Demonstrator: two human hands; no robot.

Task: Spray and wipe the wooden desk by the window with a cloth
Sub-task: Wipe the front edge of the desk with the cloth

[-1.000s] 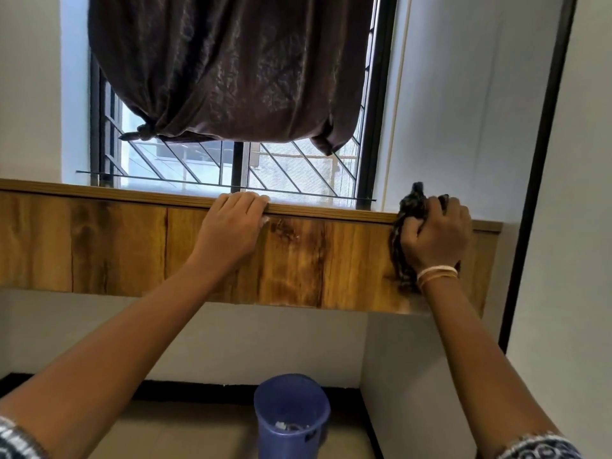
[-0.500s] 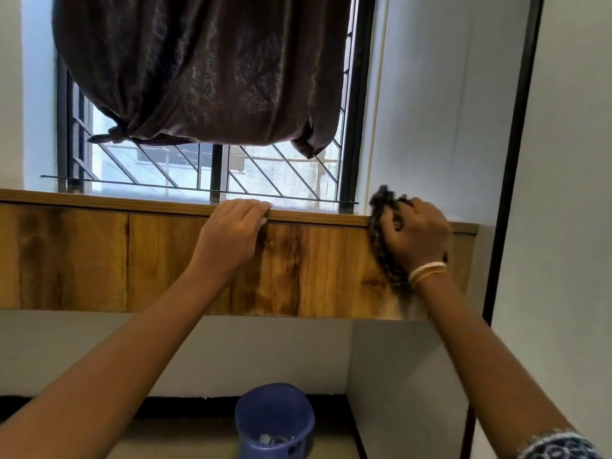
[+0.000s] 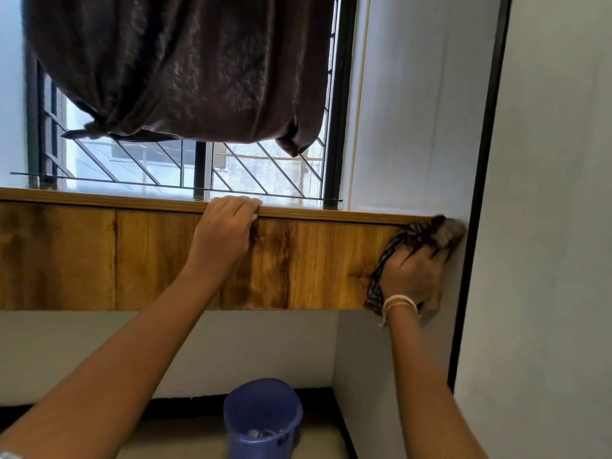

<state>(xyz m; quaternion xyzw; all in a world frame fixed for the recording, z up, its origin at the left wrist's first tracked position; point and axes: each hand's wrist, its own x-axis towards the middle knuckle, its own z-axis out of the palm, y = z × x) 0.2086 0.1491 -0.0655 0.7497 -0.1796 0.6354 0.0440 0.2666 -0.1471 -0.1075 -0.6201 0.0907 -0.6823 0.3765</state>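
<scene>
— What are the two hands doing?
— The left hand (image 3: pixel 223 235) has its fingers curled over the top edge of the wooden bench (image 3: pixel 149 256), gripping the lip.
— And the other?
— The right hand (image 3: pixel 412 273) presses a dark striped cloth (image 3: pixel 419 235) against the bench's front panel at its far right end, beside the wall; the fingers are blurred, so how far they are curled cannot be told.
— Anything below?
— A blue bucket (image 3: pixel 263 415) stands on the floor, beneath and between both arms.
</scene>
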